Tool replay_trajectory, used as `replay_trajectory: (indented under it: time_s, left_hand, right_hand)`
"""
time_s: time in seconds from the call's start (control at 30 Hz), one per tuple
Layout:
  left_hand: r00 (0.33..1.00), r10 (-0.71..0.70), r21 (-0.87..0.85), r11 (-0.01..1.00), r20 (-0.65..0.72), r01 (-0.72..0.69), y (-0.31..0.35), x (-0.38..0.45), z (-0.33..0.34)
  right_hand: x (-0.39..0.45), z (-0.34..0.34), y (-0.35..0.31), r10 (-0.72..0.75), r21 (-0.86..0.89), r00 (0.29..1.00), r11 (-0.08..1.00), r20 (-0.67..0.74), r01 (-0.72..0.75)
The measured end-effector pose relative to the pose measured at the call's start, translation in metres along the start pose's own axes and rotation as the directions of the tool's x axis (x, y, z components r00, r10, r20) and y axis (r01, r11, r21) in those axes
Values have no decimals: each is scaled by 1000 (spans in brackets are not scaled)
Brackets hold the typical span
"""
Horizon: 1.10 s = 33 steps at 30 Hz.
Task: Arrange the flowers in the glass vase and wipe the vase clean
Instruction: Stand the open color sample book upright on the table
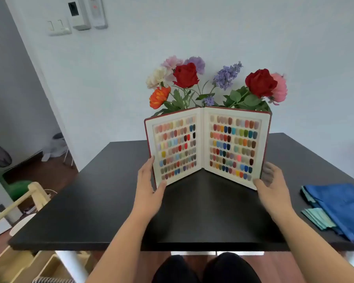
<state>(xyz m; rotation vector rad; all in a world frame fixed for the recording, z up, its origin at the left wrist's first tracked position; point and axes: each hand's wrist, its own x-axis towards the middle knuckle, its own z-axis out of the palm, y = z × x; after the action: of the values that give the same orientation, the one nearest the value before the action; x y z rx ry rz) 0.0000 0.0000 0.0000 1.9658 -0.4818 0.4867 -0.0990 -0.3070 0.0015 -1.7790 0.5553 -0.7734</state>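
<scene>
Your left hand [149, 186] grips the lower left edge of the swatch book [207, 147] — thumb on the inside of the page, fingers curled round behind the cover. Your right hand [271, 185] grips the lower right edge the same way: thumb on the front near the bottom corner, fingers wrapped over the outer edge, a bit blurred.

The book stands upright and open in a V on the black bench [102, 201], its spine far from you and both pages facing you. Each page holds rows of small coloured nail-shaped chips set in a white panel; the cover edge is dark red.

The flowers [217, 86] rise just behind the book, at the far middle of the bench. On the left: a red rose, an orange bloom, a cream one, and pale pink and lilac heads behind. In the middle a purple lavender-like sprig; on the right another red rose with a pink bloom beside it. Green leaves and stems drop below the book's top edge. The vase is hidden by the book — you cannot tell its exact spot or whether the stems sit in it.

At the right of the bench, well apart from the book, lies a folded blue cloth [341, 209] over a teal cloth [317, 218]. Your dark-clad knees show under the near edge.
</scene>
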Motion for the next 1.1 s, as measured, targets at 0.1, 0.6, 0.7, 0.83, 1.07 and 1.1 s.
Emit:
replay_trajectory:
  time_s: [0.1, 0.6, 0.7, 0.83, 1.07, 1.1]
  left_hand:
    - [999, -25, -3, 1000, 21, 25, -1, 7, 4]
    - [975, -193, 2, 981, 111, 194, -31, 39, 3]
    - [980, -153, 33, 988, 129, 150, -33, 41, -1]
    - [980, -92, 48, 995, 175, 85, -32, 38, -4]
    - [986, -74, 74, 995, 149, 64, -49, 24, -46]
    - [987, -77, 86, 994, 140, 66, -53, 23, -56]
  right_hand:
    - [4, 6, 0, 11, -38, 1000, 999, 28, -10]
    - [22, 5, 9, 128, -167, 980, 981, 151, -102]
    - [19, 7, 7, 119, -164, 975, 983, 187, -88]
    - [6, 15, 6, 77, -146, 971, 988, 224, -45]
    - [-18, 48, 0, 40, -131, 973, 991, 228, -10]
    - [-19, 54, -3, 47, -132, 969, 991, 244, -15]
